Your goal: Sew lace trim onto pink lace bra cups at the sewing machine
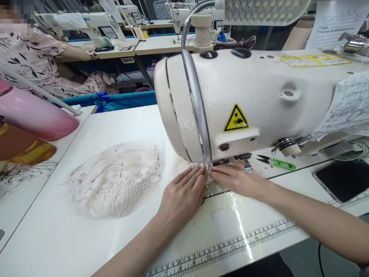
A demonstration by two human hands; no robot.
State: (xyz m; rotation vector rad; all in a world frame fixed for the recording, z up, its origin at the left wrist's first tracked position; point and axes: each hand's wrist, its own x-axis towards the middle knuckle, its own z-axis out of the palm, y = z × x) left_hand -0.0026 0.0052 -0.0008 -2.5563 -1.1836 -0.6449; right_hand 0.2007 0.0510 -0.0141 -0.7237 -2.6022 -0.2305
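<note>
At the sewing machine point(259, 90), pressing lightly and evenly while keeping back from the working end seemed the sound way. My left hand point(184, 188) and right hand point(240, 179) rested with fingers stretched out, not curled, and the lace point(208, 169) lay between and partly under their fingertips

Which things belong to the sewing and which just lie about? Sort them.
Likely in the job: sewing machine; lace piece under the left hand and right hand; lace pile; green snips, unheld.

Probably just lying about: dark-screened phone; pink container; amber container.
</note>
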